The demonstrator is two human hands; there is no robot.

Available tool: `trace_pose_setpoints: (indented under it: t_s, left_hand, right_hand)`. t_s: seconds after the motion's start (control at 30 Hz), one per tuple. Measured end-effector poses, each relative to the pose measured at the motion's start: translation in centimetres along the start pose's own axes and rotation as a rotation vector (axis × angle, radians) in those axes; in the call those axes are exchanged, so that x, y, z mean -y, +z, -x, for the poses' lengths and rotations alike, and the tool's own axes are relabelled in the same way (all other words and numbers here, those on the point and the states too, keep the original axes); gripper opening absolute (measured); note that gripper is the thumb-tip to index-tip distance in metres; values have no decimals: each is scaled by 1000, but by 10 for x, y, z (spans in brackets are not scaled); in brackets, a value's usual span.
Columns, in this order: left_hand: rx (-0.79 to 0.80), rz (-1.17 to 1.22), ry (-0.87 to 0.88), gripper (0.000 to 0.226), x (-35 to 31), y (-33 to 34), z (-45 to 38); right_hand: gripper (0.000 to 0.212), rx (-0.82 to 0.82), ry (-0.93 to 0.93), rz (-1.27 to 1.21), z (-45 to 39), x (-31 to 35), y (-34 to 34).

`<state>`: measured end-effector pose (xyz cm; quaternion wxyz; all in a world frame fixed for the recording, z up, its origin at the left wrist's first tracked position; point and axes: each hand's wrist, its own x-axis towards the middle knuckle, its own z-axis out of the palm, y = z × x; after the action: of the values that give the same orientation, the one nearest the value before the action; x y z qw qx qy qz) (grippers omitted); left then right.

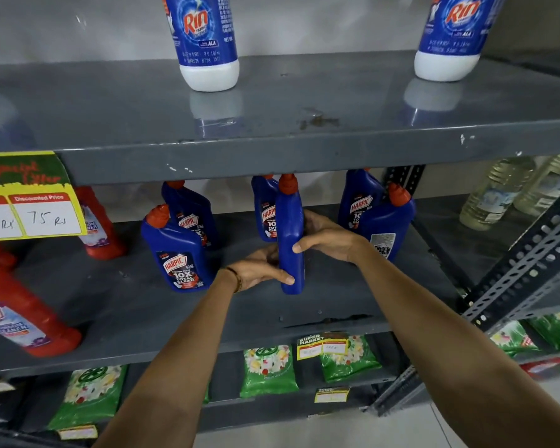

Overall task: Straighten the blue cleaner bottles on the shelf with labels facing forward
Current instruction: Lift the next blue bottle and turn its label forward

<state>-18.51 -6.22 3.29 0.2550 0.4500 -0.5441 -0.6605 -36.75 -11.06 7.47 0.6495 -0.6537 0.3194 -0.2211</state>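
Note:
Several blue cleaner bottles with red caps stand on the middle grey shelf. Both my hands grip one blue bottle turned edge-on, so its label is out of sight. My left hand holds its lower part, my right hand its middle. To the left a blue bottle faces forward with another behind it. A labelled one stands behind the held bottle. At the right a bottle shows its back label, in front of a forward-facing one.
Red cleaner bottles stand at the left of the same shelf, under a yellow price sign. White-and-blue bottles stand on the upper shelf. Green packets fill the lower shelf. A perforated metal upright and clear bottles are at right.

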Motion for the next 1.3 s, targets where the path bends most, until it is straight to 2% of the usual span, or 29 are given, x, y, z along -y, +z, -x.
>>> trace_pose_setpoints:
  t_s: [0.1,0.23,0.37,0.43,0.5,0.7,1.03,1.3]
  left_hand:
    - [-106,-29,46,60,1,9,-5]
    - [-363,-64,95,59,5,17,-13]
    - [-720,-114,119,73,9,24,-22]
    - [-823,-154,112,81,13,25,-23]
    - [-843,-187,113,84,16,21,-23]
    - [-777,-253,143,60,21,0,-15]
    - [-842,-299,65,72,25,4,-19]
    - [-891,-348,11,69,27,11,-22]
  right_hand:
    - [68,33,-4,-54,-3,-2,-2]
    - [55,-4,19,-85,-5,-5,-3]
    - [54,-163,6,60,-8,-8,2]
    - [57,-204,-27,53,-9,-9,4]
    - [57,-209,-57,18,-10,-9,4]
    - [59,-153,-57,-77,-11,-20,-1]
    - [59,-132,10,-108,-17,-27,0]
    - [59,-157,68,-59,-19,-31,-2]
